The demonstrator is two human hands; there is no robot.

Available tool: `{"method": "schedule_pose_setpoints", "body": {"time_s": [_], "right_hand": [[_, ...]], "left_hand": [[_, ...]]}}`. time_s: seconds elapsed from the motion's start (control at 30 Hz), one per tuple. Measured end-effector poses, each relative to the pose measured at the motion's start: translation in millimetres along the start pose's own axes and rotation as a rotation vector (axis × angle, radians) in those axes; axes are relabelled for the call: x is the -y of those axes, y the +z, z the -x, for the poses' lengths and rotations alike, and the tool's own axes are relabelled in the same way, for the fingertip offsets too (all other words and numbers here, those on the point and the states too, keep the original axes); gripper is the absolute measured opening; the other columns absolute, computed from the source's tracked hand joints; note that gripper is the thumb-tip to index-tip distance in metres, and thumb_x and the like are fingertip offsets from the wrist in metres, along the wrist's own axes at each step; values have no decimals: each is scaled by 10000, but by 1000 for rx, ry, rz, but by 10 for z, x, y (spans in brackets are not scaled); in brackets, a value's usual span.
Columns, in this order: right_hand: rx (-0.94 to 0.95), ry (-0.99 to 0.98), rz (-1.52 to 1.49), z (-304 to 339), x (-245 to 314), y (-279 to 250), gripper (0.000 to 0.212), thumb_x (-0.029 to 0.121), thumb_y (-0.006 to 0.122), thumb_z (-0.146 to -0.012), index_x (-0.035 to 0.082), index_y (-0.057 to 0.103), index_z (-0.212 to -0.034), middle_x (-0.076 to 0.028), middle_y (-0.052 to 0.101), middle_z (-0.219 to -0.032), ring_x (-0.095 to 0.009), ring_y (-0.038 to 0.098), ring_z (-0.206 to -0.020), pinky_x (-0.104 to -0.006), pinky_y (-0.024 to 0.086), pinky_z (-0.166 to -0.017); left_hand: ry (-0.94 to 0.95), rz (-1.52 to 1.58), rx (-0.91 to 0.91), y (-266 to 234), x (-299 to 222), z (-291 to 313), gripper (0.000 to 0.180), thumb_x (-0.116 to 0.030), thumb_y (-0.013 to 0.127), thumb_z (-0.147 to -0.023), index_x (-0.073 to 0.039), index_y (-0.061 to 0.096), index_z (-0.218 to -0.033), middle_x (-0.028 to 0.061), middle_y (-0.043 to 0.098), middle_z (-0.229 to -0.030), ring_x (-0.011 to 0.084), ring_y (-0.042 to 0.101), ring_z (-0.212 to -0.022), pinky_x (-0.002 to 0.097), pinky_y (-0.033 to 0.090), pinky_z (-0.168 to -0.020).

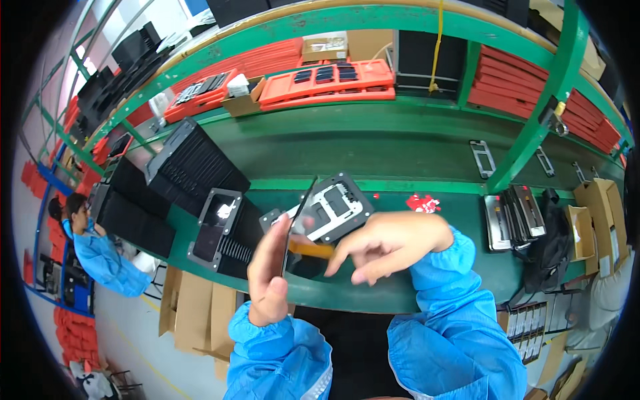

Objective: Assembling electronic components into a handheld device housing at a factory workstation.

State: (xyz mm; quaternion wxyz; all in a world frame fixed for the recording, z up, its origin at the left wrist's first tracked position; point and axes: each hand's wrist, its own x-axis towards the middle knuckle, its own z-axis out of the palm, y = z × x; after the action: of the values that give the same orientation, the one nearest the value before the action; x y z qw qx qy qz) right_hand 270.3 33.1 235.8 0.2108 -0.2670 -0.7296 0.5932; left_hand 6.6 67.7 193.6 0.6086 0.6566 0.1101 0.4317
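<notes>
Blue sleeves (460,320) lead up to the hands: the left hand (268,275) grips a thin dark panel (293,228) nearly upright above the table (373,301), apparently leaving its other face turned toward the loosely curled, half-open right hand (395,240), in which nothing is seen. Behind them lies a black-and-white fixture (341,204), partly covered by panel and fingers, with an orange bar (311,249) in front. Stacked black trays (200,163) crowd the left, while framed pieces (512,217) and a green post (533,137) bound the right.
</notes>
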Motion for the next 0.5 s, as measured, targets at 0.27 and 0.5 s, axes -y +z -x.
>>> {"method": "schedule_pose_setpoints", "body": {"time_s": [0.27, 0.5], "right_hand": [[-683, -109, 52, 161, -309, -359, 222, 212, 652, -1030, 28, 705, -1142, 1, 676, -823, -59, 630, -719, -243, 488, -601], [-895, 39, 246, 6, -636, -497, 307, 289, 638, -1040, 10, 696, -1154, -16, 685, -861, -86, 626, -711, -271, 508, -629]], "left_hand": [[-62, -776, -136, -386, 74, -274, 711, -156, 772, -856, 5, 474, -1482, 163, 617, -1315, 262, 602, -1223, 499, 411, -1132], [27, -1128, 65, -339, 254, -551, 717, -183, 807, -818, -45, 504, -1453, 157, 652, -1271, 370, 599, -1216, 609, 217, -1224]]}}
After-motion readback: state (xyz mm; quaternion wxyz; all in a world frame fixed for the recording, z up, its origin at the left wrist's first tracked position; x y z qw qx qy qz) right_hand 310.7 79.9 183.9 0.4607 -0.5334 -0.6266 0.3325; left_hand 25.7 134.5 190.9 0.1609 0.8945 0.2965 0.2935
